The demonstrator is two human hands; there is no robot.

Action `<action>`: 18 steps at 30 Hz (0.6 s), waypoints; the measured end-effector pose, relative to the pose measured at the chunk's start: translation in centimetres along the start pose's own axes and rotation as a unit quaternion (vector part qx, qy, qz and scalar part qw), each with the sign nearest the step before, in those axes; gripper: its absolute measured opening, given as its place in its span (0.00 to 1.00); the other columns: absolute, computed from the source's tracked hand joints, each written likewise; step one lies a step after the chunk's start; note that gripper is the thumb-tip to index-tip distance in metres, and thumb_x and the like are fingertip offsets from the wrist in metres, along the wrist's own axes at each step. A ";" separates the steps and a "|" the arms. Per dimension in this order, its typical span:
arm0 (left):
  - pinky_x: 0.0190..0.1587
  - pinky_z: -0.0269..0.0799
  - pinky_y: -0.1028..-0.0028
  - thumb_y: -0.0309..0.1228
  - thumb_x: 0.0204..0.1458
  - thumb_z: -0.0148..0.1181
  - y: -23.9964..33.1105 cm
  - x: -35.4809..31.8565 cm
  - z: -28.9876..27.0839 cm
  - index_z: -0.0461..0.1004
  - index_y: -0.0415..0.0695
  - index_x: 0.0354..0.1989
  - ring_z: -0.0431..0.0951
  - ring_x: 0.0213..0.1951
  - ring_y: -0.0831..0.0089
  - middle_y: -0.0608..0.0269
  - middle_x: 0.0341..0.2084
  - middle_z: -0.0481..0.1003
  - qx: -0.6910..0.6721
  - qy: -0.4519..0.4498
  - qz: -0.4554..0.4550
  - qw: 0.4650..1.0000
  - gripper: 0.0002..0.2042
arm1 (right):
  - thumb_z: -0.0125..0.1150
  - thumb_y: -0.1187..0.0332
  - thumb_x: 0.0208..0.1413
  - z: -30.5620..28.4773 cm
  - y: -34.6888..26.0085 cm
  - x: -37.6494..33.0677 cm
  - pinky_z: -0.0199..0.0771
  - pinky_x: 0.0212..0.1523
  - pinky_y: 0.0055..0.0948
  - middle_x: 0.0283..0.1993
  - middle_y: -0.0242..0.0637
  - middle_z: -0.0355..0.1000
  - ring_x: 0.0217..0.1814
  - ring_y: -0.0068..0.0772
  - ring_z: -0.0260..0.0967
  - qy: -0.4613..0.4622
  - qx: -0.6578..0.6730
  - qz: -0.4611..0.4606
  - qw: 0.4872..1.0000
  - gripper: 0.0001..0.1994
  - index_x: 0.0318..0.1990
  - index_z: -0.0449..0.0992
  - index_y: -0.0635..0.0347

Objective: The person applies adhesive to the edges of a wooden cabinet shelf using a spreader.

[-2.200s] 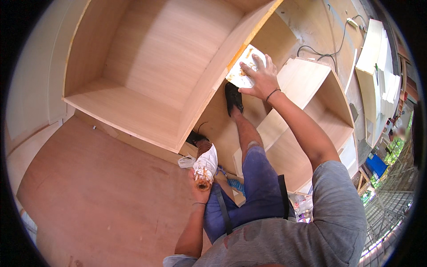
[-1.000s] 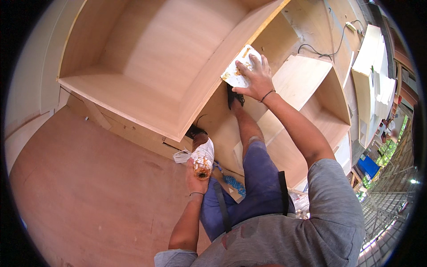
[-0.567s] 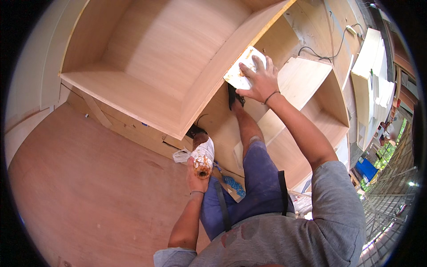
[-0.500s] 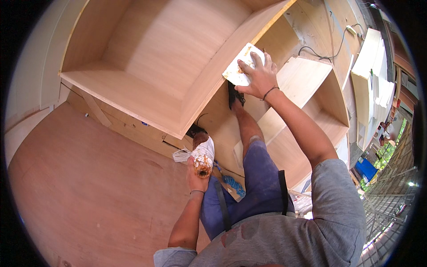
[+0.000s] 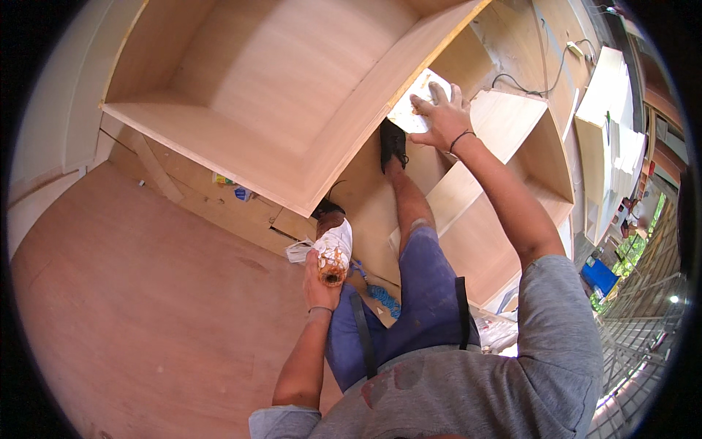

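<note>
My left hand (image 5: pixel 317 287) grips a bottle-shaped container (image 5: pixel 336 245) covered in white, with brown residue caked around its dark round opening, which faces me. A whitish scrap of plastic hangs at its side. My right hand (image 5: pixel 444 119) reaches forward with its fingers bent over a flat white piece (image 5: pixel 404 115), smeared with brown. That piece is pressed against, or very close to, the outer right side of a large open wooden cabinet box (image 5: pixel 285 88). Part of the white piece is hidden under the fingers.
A smaller open wooden box (image 5: pixel 504 212) stands to my right. A broad brown board (image 5: pixel 161 307) fills the lower left. Coiled blue hose (image 5: pixel 382 298) lies by my legs. White panels (image 5: pixel 610 139) are stacked at far right, near a black cable (image 5: pixel 523 89).
My right hand and the white piece have moved a little right along the cabinet's side. My left hand keeps its grip on the container, and the view has shifted slightly.
</note>
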State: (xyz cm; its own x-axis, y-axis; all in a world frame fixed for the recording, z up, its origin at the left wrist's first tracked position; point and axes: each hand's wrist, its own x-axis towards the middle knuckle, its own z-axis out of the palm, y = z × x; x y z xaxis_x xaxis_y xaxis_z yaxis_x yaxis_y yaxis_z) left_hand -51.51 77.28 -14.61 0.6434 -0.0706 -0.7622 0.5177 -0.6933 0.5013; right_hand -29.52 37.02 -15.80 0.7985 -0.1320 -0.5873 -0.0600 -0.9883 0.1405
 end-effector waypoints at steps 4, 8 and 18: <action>0.67 0.59 0.61 0.33 0.41 0.74 -1.9 0.0 -0.4 0.59 0.41 0.67 0.62 0.67 0.51 0.50 0.68 0.61 0.038 0.004 0.033 0.999 0.43 | 0.71 0.34 0.34 1.7 -0.6 -2.1 0.53 0.66 0.69 0.74 0.47 0.53 0.73 0.74 0.42 0.014 0.041 0.003 0.999 0.46 0.67 0.67 0.25; 0.66 0.60 0.60 0.32 0.40 0.74 -2.9 -0.4 -0.8 0.59 0.40 0.67 0.62 0.66 0.51 0.51 0.68 0.59 0.124 0.004 0.075 0.989 0.43 | 0.69 0.31 0.35 5.3 -3.6 -3.7 0.49 0.70 0.67 0.75 0.49 0.50 0.73 0.78 0.41 0.126 0.113 -0.026 0.985 0.49 0.70 0.62 0.25; 0.64 0.61 0.59 0.32 0.39 0.75 -6.3 -0.7 0.4 0.59 0.39 0.66 0.63 0.62 0.49 0.54 0.69 0.57 0.163 -0.037 0.110 0.980 0.43 | 0.71 0.34 0.34 9.5 -6.2 -0.8 0.52 0.69 0.64 0.70 0.51 0.53 0.70 0.71 0.47 0.240 0.126 -0.052 0.961 0.46 0.68 0.67 0.28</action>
State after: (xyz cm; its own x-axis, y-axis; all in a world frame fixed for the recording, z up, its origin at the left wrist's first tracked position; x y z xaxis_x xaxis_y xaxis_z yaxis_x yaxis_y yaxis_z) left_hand -55.46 81.39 -17.36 0.6699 -0.2876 -0.6845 0.1555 -0.8471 0.5081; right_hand -35.47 42.49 -23.80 0.9887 -0.0398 -0.1444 -0.0593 -0.9894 -0.1327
